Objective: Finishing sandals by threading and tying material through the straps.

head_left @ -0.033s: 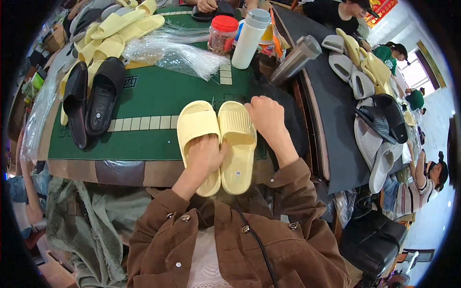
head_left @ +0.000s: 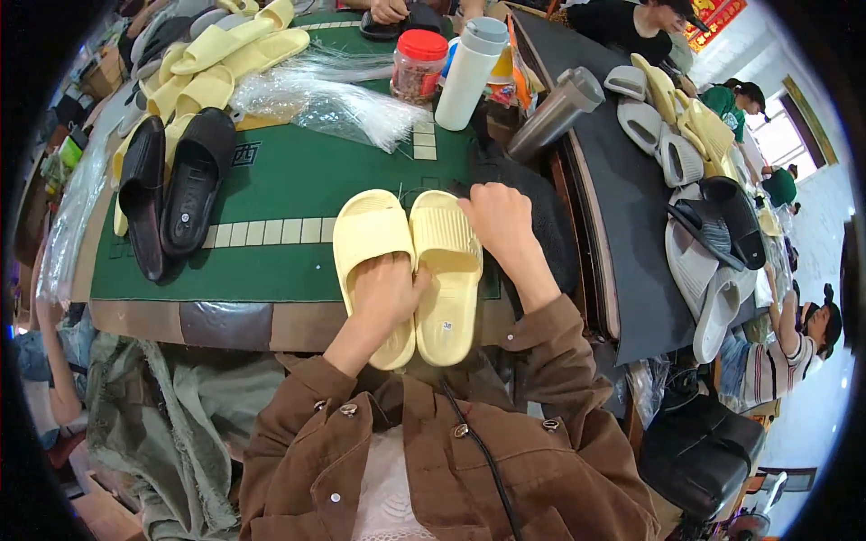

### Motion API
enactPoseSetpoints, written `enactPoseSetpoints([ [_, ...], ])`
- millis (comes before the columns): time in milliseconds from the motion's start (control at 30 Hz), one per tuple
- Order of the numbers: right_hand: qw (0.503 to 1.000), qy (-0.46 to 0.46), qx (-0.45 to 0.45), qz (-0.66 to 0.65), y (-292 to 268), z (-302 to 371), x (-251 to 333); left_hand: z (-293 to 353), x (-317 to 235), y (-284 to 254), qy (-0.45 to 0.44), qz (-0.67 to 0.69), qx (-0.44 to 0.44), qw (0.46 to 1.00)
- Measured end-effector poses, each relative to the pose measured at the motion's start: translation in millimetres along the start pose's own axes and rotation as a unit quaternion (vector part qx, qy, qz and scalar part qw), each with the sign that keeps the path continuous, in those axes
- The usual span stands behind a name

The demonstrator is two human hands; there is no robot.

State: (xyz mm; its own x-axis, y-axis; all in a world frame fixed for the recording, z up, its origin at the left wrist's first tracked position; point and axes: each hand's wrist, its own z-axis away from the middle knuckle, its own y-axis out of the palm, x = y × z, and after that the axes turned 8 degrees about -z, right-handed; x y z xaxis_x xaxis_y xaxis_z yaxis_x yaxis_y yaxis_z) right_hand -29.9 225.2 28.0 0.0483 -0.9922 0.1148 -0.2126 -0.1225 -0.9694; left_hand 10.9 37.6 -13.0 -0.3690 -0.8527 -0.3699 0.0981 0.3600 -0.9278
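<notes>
A pair of pale yellow slide slippers stands side by side, toes away from me, at the near edge of the green mat [head_left: 298, 266]. My left hand [head_left: 386, 287] reaches into the left slipper [head_left: 374, 236]; its fingers go under the strap and are partly hidden, with the thumb at the inner edge, gripping it. My right hand [head_left: 502, 216] is closed in a fist beside the toe end of the right slipper [head_left: 448, 298], touching its outer edge. Whatever its fingers may pinch is hidden. A thin strand shows between the two toes.
Black slippers [head_left: 197, 185] lie at left, with yellow slippers [head_left: 225, 54] piled behind. Clear plastic strips [head_left: 334, 104], a red-lidded jar [head_left: 419, 63], a white bottle [head_left: 471, 74] and a steel tumbler [head_left: 557, 113] stand farther back. More slippers [head_left: 695, 243] cover the right-hand table. Other people work around.
</notes>
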Motion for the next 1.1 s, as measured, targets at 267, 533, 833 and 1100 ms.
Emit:
enactPoseSetpoints([
  [267,0.999,-0.013,0.042,-0.008,1,-10,-9,0,3,0,0.01,-0.001,-0.012,1.0],
  [533,0.968,0.025,-0.049,-0.243,7,-23,3,-1,3,-1,0.003,0.007,0.003,1.0],
  [833,0.832,0.078,0.064,-0.545,25,-43,25,-1,5,3,0.013,-0.003,-0.014,1.0],
  [1100,0.798,0.117,0.086,-0.586,30,-46,28,-1,4,4,-0.002,0.021,-0.017,1.0],
])
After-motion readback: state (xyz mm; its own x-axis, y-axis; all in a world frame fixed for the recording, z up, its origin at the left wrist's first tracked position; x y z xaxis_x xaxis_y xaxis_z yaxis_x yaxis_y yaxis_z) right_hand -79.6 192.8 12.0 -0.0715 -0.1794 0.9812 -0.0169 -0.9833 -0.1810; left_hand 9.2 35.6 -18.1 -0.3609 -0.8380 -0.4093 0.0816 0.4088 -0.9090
